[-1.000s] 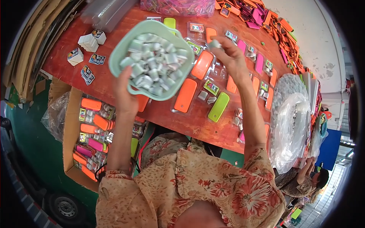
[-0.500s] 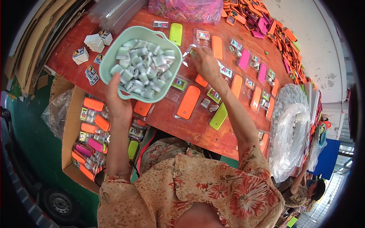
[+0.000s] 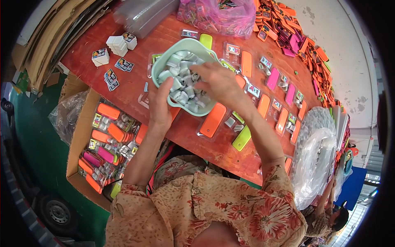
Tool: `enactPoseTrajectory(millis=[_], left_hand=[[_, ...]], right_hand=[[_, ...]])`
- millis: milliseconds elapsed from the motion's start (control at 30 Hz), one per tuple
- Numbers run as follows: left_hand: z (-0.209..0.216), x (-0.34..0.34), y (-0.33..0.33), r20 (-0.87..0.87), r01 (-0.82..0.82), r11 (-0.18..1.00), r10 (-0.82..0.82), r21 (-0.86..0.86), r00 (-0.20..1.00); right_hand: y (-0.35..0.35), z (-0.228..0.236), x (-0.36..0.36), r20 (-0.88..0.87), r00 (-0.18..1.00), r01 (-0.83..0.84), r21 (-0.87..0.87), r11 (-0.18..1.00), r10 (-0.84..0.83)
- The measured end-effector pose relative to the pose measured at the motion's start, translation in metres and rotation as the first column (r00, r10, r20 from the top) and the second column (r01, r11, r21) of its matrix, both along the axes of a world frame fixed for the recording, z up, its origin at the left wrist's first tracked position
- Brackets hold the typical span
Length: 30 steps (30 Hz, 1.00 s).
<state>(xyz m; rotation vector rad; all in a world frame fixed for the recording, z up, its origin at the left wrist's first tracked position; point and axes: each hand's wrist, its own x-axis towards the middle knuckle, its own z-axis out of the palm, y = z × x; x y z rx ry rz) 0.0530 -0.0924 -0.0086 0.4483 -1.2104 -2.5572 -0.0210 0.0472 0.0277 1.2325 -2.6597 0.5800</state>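
My left hand (image 3: pixel 161 103) grips the near-left rim of a pale green plastic basin (image 3: pixel 155 74), thumb over the edge, holding it tilted above the table. Inside lie many small whitish-green rolls (image 3: pixel 181 84). Over the basin's right side reaches my right hand (image 3: pixel 220 82), its fingers apart at the rolls; whether one is between them is blurred. Just below the basin, an orange phone-shaped case (image 3: pixel 213 120) rests in a clear plastic tray. A lime-green case (image 3: pixel 242 138) lies to its right, with small whitish rolls (image 3: pixel 233 123) beside it.
Rows of clear trays with orange and pink cases (image 3: pixel 272 79) cover the red table (image 3: pixel 140 84). Card stacks (image 3: pixel 100 57) stand at left. A pink bag (image 3: pixel 218 18) and a heap of orange pieces (image 3: pixel 284 29) lie farther back. A carton of packed sets (image 3: pixel 78 140) sits at lower left.
The basin has moved right in my left hand. My right hand has come from a tray beyond the basin back over the rolls. The view has shifted slightly.
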Motion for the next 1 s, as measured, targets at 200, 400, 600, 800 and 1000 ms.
enactPoseTrajectory(millis=[200, 400, 600, 800, 1000], left_hand=[[0.003, 0.002, -0.008, 0.020, 0.084, 0.995, -0.085, 0.045, 0.996], [-0.004, 0.002, -0.017, 0.006, 0.033, 0.999, -0.033, -0.014, 0.999], [0.011, -0.013, 0.011, -0.094, -0.102, 0.993, 0.096, -0.058, 0.991], [0.001, -0.010, 0.000, -0.063, -0.144, 0.990, 0.144, 0.001, 0.988], [-0.002, 0.005, -0.041, 0.016, -0.094, 0.981, 0.092, 0.169, 0.996]], right_hand=[[0.007, -0.005, -0.016, 0.465, 0.878, 0.015, -0.268, 0.963, 0.115], [0.017, 0.013, -0.022, 0.242, 0.969, 0.024, 0.118, 0.993, -0.052], [0.045, -0.003, -0.054, 0.395, 0.910, -0.178, 0.099, 0.979, 0.126], [0.027, 0.015, -0.032, 0.445, 0.895, 0.053, -0.023, 0.998, -0.038], [0.060, -0.004, -0.069, 0.757, 0.628, 0.556, -0.600, 0.575, 0.183]])
